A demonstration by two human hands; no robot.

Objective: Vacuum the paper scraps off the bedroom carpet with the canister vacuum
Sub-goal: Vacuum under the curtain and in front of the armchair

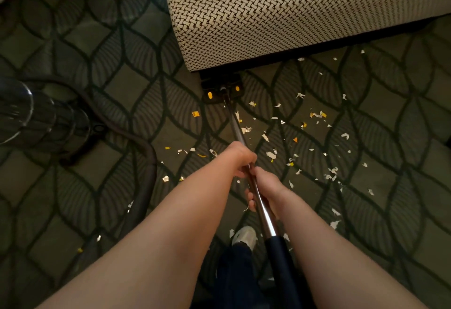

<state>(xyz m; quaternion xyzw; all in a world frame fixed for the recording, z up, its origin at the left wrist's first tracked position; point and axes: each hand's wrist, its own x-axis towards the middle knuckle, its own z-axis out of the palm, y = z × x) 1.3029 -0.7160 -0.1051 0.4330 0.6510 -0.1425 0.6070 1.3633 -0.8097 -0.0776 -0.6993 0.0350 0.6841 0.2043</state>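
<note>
Head view: left hand (240,160), right hand (264,191), fingers (251,201) clamped round vacuum wand (235,123). Wand looks stiff, smooth; hold mid-tube. Paper scraps (271,155) look light, flimsy.

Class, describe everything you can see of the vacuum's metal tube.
The tube is a shiny, chrome-looking pipe, slanting from a thick black sleeve near the person down to the black floor head with yellow spots, which sits on the carpet by the patterned furniture. The left hand grips it ahead of the right hand.
</note>
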